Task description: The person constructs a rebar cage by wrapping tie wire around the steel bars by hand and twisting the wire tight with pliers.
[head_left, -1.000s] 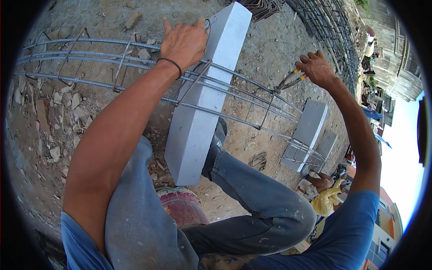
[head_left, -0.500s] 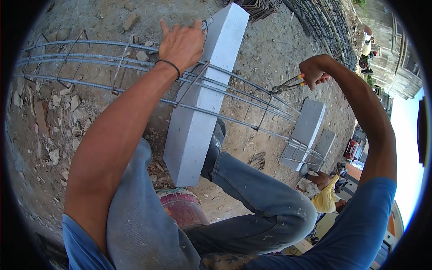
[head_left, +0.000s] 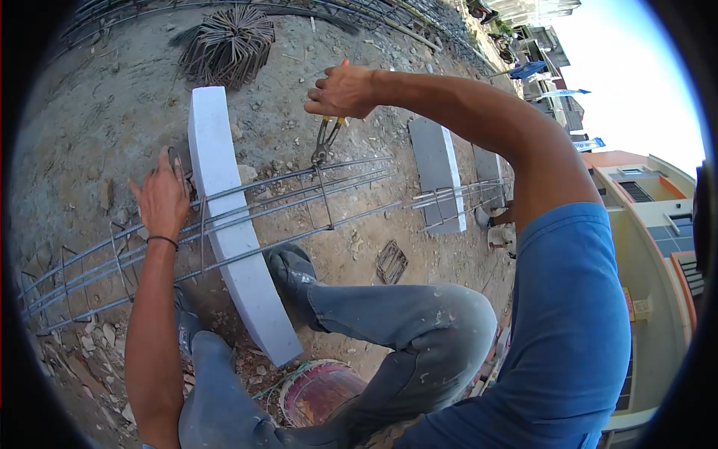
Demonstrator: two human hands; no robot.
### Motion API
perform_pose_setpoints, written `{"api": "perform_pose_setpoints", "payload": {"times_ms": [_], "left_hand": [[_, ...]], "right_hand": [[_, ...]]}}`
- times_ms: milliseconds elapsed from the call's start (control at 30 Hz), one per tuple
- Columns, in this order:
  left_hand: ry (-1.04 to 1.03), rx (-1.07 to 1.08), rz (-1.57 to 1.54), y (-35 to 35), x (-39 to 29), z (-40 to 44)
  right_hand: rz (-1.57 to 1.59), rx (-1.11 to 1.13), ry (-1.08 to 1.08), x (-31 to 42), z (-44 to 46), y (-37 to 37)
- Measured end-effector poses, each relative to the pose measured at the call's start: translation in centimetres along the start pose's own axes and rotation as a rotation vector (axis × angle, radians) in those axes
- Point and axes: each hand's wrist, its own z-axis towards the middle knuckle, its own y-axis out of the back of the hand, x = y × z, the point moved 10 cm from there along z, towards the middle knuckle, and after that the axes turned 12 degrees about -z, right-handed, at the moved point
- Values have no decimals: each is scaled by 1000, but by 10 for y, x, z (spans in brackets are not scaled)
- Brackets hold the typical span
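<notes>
My right hand (head_left: 345,91) grips the handles of a pair of pincers (head_left: 323,142). Their jaws touch the top corner of a square stirrup (head_left: 324,196) on a long rebar cage (head_left: 333,227). At the left, my left hand (head_left: 163,196) is over the cage's upper bar, just beside a pale rectangular beam (head_left: 217,142). A dark, thin loop that looks like tie wire (head_left: 176,159) shows at its fingers; how they grip it is partly hidden. The cage lies across the beam.
Grey blocks (head_left: 434,161) support the cage's far end. A bundle of bent stirrups (head_left: 228,45) lies behind the beam. Several loose stirrups (head_left: 391,262) rest on the ground. A reddish bucket (head_left: 318,393) stands by my legs, and rubble (head_left: 97,348) lies at left.
The view has swung, so the beam, cage and both hands appear farther left. The pincers now point more steeply down at the stirrup corner. Both hands remain near the cage.
</notes>
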Motion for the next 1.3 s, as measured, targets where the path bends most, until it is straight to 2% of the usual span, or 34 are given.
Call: {"api": "perform_pose_setpoints", "payload": {"times_ms": [67,133,367,433,467,533,567,633,667,833,967,1033,1067,1133,1267,1300], "left_hand": [[10,6,-6,2,-2,-2],[-22,-44,9,-3,2,0],[-12,-30,81,-3,-3,0],[-46,-86,101,1,-5,-1],[-52,-85,102,2,-6,-1],[-37,-86,115,2,-6,-1],[-41,-89,113,3,-6,-3],[-27,-83,107,6,-8,-2],[-36,-91,108,9,-11,-3],[-22,-82,69,11,-7,-4],[-19,-58,35,11,-6,-5],[-12,-59,29,10,-4,-5],[-7,-56,28,9,-2,-5],[-8,-63,26,8,-2,-4],[-1,-54,39,6,-1,-3],[3,-52,45,5,-1,-2]], "right_hand": [[-82,-408,17,9,-19,15],[-213,-654,-33,14,-40,33],[-203,-515,6,20,-18,1],[-78,-314,34,20,4,-17],[-76,-311,29,20,3,-2],[-164,213,105,19,-3,6],[-165,217,100,17,-1,27],[12,402,173,16,0,39],[11,404,161,13,3,41],[-42,651,129,10,14,8],[-61,513,102,11,6,2],[-151,77,24,7,12,21],[-147,80,23,9,11,15],[-137,-91,-67,5,5,19],[-10,-73,-191,-3,5,2],[-3,12,-194,-3,10,-7]]}}
